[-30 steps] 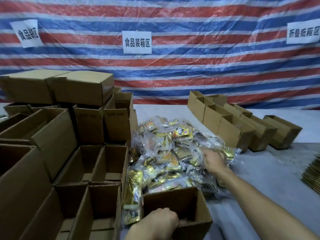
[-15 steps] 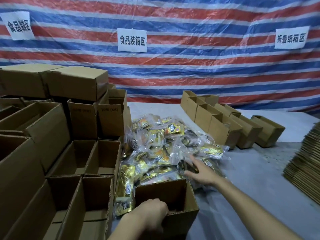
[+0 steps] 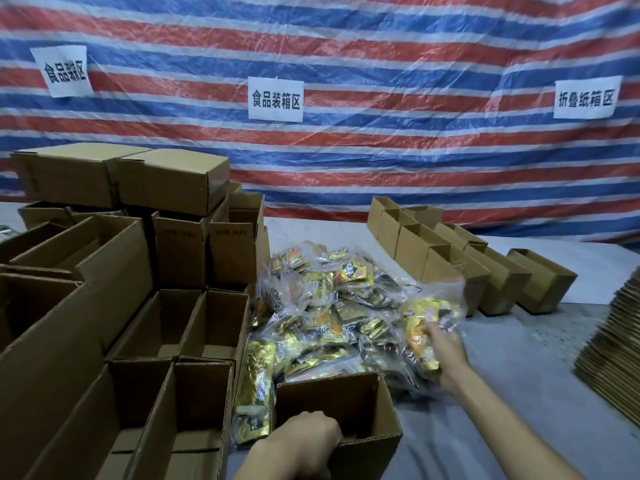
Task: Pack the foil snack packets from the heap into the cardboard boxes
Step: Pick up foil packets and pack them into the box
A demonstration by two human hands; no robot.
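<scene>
Cardboard open box [image 3: 349,396] sits at the near edge of the grey worktop [image 3: 519,393], mouth up. Left hand [image 3: 304,441] grips its near rim, with the fingers curled over the edge into the box. Heap of foil snack packets [image 3: 322,306] lies right behind the box against its far wall; most packets are bundled in clear plastic bags. Right hand [image 3: 446,348] is at the heap's right side, fingers closed on one clear bag [image 3: 427,317] of gold packets. It's motion-blurred, so I can't tell the exact finger placement. One long gold packet [image 3: 256,379] lies flat between the open box and the empty boxes [image 3: 194,327] on the left. Closed boxes [image 3: 166,181] are stacked behind those. Row of small boxes [image 3: 450,261] stands right of the heap, and a flat cardboard stack [image 3: 613,348] is at the right edge. Red-blue-white striped tarp [image 3: 381,161] hangs behind with white paper signs [image 3: 276,99] on it.
</scene>
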